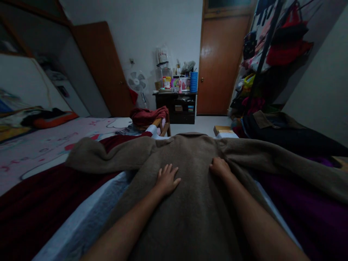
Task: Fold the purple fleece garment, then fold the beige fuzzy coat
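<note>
A long grey-brown coat (190,214) lies spread out face down, collar at the far end and both sleeves stretched to the sides. My left hand (166,180) rests flat on the left part of its back, fingers spread. On the right, below the shoulder seam, my right hand (219,167) is closed with its fingers curled against the fabric, seemingly pinching it. The fingertips of that hand are partly hidden. The left sleeve (119,157) bends at its outer end; the right sleeve (282,159) runs out toward the picture's edge.
Dark red cloth (54,195) lies at left beside a pink patterned bed cover (54,145). Purple cloth (307,210) and a folded dark jacket (293,134) lie at right. A folded red garment (149,117), a fan (137,82) and a black cabinet (174,108) stand beyond.
</note>
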{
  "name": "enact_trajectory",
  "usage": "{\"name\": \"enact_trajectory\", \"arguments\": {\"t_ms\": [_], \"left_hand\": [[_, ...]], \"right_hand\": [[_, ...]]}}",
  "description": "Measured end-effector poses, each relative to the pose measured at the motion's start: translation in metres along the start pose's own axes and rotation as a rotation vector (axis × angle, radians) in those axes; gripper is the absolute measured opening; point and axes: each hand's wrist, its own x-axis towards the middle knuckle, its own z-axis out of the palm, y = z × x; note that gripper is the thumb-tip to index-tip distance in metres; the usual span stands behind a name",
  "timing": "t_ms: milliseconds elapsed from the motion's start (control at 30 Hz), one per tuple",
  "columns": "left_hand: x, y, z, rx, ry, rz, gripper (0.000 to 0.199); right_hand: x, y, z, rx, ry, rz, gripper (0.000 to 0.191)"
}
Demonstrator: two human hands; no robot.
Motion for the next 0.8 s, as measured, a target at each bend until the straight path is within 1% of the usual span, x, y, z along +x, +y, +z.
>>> {"name": "enact_trajectory", "arguments": {"t_ms": [67,133,167,233,300,367,400,500,567,633,733,800], "left_hand": [[-0.001,-0.012,-0.015,0.059,0.099,-0.023,0.043],[-0.004,-0.025,-0.031,0.15,0.218,-0.11,0.034],[-0.007,-0.032,-0.038,0.187,0.251,-0.162,0.032],[-0.012,-0.041,-0.048,0.237,0.266,-0.252,0.033],[-0.016,-0.046,-0.054,0.247,0.242,-0.317,0.036],[-0.017,-0.046,-0.057,0.18,0.194,-0.385,0.043],[-0.017,-0.045,-0.057,0.126,0.162,-0.413,0.047],[-0.018,-0.038,-0.053,-0.016,0.089,-0.435,0.052],[-0.02,-0.032,-0.048,-0.056,0.078,-0.415,0.052],[-0.022,-0.031,-0.043,-0.103,0.077,-0.412,0.047],[-0.019,-0.041,-0.04,-0.203,0.083,-0.455,0.034],[-0.012,-0.053,-0.041,-0.275,0.102,-0.532,0.032]], "right_hand": [[-0.012,0.014,-0.014,-0.012,0.003,-0.044,0.035],[-0.026,0.026,-0.026,-0.047,0.024,-0.092,0.034],[-0.034,0.032,-0.032,-0.078,0.038,-0.101,0.032],[-0.051,0.04,-0.042,-0.167,0.103,-0.087,0.027],[-0.067,0.045,-0.05,-0.262,0.202,-0.036,0.027],[-0.078,0.047,-0.055,-0.315,0.266,0.035,0.029],[-0.082,0.048,-0.057,-0.32,0.268,0.069,0.029],[-0.082,0.048,-0.06,-0.278,0.195,0.118,0.031],[-0.078,0.047,-0.062,-0.241,0.151,0.138,0.031],[-0.073,0.044,-0.064,-0.211,0.139,0.168,0.033],[-0.067,0.041,-0.064,-0.171,0.148,0.21,0.038],[-0.064,0.042,-0.064,-0.14,0.14,0.231,0.039]]}}
